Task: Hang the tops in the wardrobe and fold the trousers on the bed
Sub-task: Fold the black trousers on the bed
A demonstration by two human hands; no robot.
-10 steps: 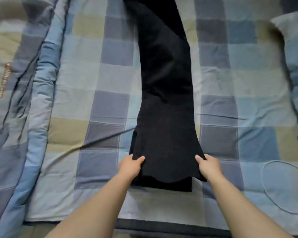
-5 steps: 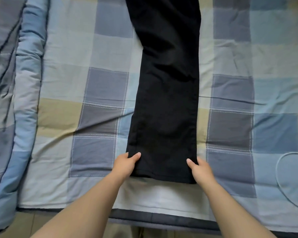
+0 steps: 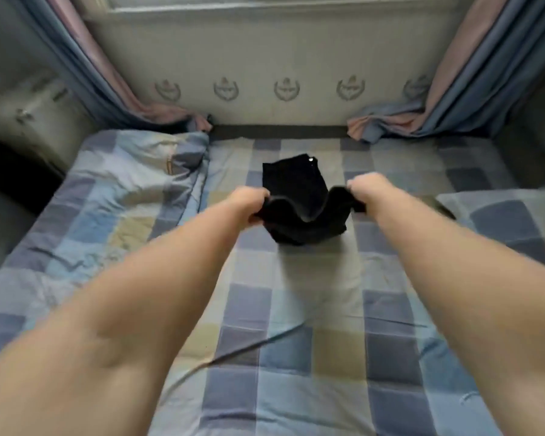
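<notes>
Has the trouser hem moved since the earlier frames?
Yes. Both hands, left hand and right hand, have carried the hem of the trousers up the checked bed, away from its near edge toward the waistband and the wall.

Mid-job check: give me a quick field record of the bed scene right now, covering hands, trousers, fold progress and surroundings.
left hand: grips the near-left corner of the hem
right hand: grips the near-right corner of the hem
black trousers: hem end lifted and carried toward the waistband, middle sagging between the hands
fold status: under way, not laid flat yet
bed: checked sheet, some creases
pillow: right edge of bed
quilt: bunched on the left
curtains: both far corners
</notes>
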